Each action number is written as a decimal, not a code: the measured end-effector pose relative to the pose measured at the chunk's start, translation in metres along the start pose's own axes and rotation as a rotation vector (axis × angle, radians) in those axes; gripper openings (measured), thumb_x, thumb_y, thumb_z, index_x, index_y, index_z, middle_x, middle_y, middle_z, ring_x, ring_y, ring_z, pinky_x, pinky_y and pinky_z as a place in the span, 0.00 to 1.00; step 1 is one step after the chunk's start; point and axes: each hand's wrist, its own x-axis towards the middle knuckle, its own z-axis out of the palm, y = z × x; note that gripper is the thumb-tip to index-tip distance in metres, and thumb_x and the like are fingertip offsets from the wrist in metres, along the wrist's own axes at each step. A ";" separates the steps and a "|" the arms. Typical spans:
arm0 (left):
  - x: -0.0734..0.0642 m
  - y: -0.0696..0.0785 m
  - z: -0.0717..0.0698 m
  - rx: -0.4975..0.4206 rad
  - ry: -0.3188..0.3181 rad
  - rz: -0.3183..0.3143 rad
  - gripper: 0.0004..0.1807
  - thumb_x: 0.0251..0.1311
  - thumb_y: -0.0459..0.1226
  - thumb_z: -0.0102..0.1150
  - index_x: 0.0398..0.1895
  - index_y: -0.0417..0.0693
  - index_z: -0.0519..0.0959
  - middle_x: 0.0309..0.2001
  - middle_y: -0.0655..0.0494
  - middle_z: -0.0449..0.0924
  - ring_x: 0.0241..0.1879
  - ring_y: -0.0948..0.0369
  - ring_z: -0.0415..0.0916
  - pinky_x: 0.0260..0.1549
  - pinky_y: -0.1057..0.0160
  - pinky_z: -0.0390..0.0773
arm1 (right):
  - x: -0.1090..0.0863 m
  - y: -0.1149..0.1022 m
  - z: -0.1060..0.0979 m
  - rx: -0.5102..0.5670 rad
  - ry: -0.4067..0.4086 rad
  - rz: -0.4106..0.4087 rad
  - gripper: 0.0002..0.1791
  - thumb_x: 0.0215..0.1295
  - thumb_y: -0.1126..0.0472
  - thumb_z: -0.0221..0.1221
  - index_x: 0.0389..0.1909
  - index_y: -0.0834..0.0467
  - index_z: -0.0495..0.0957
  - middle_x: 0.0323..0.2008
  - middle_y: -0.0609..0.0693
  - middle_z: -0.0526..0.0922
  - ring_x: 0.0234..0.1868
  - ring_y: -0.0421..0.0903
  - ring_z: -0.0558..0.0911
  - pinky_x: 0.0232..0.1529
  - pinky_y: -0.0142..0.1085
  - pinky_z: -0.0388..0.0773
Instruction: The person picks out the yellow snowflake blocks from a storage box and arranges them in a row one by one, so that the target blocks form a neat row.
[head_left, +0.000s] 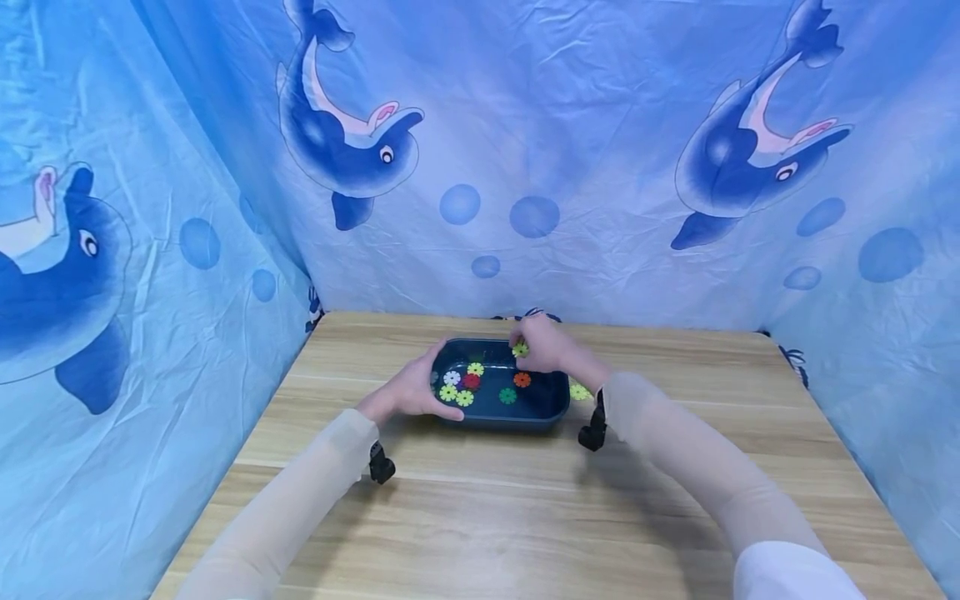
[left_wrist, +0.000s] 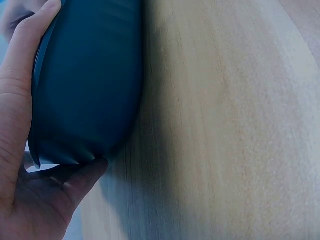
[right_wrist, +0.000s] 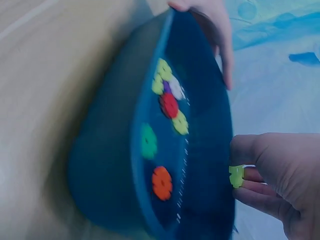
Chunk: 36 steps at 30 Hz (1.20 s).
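Pinched between thumb and fingers of the right hand [head_left: 547, 343]: a yellow-green, flower-shaped plastic disc with a notched edge [head_left: 521, 350], up at the far rim of a dark teal-blue, rectangular basin with rounded corners [head_left: 502, 422]. Cannot tell whether touching that rim. Inside the basin, clustered toward the left on its floor: a white disc [head_left: 452, 378] and a red disc [head_left: 471, 382] of the same flower shape, with three loose yellow-green discs [head_left: 465, 398] close around them. Farther right on that floor, well apart from the cluster: a green disc [head_left: 507, 396] and, near it, an orange disc [head_left: 522, 379]. In the right wrist view, also a bit of purple [right_wrist: 167, 87] beside the white disc — mostly covered. Around the basin's left end, gripping it: the left hand [head_left: 416, 387], thumb over the near rim, fingers against the outer wall. Just outside the basin's right end, flat on the pale wood-grain tabletop [head_left: 480, 517]: one more yellow-green disc [head_left: 579, 392]. On both wrists, small black devices [head_left: 381, 463]; above them, pale sleeves [head_left: 292, 492]. Behind and to the sides, hanging blue fabric [head_left: 495, 117] — printed with dolphins [head_left: 352, 142] and round blue spots [head_left: 535, 217].
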 end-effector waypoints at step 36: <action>0.000 0.000 0.001 0.038 -0.011 -0.007 0.84 0.36 0.62 0.88 0.88 0.47 0.39 0.85 0.37 0.52 0.82 0.38 0.57 0.78 0.35 0.63 | -0.081 0.091 -0.072 -0.053 0.081 0.169 0.16 0.57 0.64 0.72 0.44 0.68 0.87 0.41 0.62 0.90 0.44 0.59 0.86 0.52 0.55 0.86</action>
